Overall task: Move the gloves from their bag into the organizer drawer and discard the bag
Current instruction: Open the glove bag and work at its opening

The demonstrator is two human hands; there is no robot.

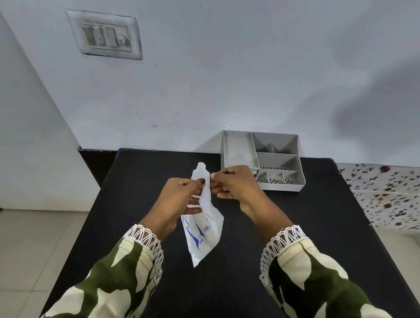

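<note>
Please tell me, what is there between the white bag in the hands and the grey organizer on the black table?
In the head view, the right hand lies between the white printed plastic bag and the grey compartmented plastic organizer; beneath it only bare black table.

bag point(203, 234) contents unseen, print partly hidden — sleeves point(319, 286) cut off

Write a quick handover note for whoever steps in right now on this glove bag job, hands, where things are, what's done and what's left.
Left hand: pinching the glove bag near its top, holding it above the black table.
Right hand: pinching the bag's top edge from the other side.
Organizer drawer: far right of the table by the wall; no gloves visible in its compartments.
Done: bag picked up.
Left: open the bag, move the gloves into the drawer, discard the bag.
</note>
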